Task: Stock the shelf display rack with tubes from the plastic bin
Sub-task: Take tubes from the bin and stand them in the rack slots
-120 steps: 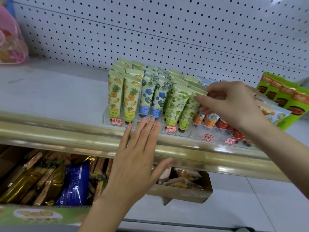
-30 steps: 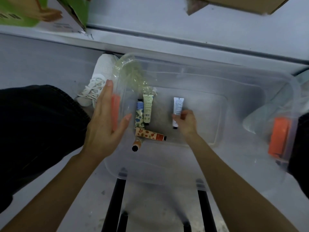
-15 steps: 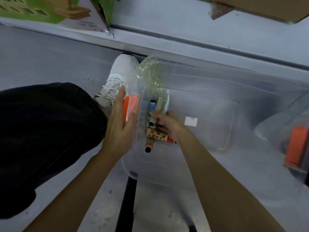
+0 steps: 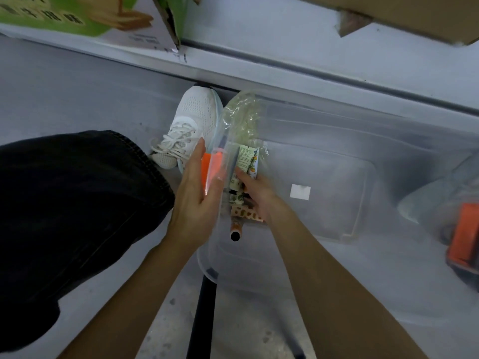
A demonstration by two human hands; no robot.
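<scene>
The left hand (image 4: pixel 197 200) grips the left wall of the clear plastic bin (image 4: pixel 337 136); the right hand (image 4: pixel 256 194) curls its fingers round several tubes (image 4: pixel 248 159). With so many gathered at once, one could slip out on lifting

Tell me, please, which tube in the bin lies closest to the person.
The orange tube with the black cap: it pokes out below the right hand, cap toward the person, while the other tubes lie farther in.

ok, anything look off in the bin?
Nothing spilled or damaged. Crumpled plastic wrap sits in the far left corner of the bin, stray packaging among stock. The tubes lie jumbled at crossed angles, some gripped by the right hand; the left hand holds the bin's end.
</scene>
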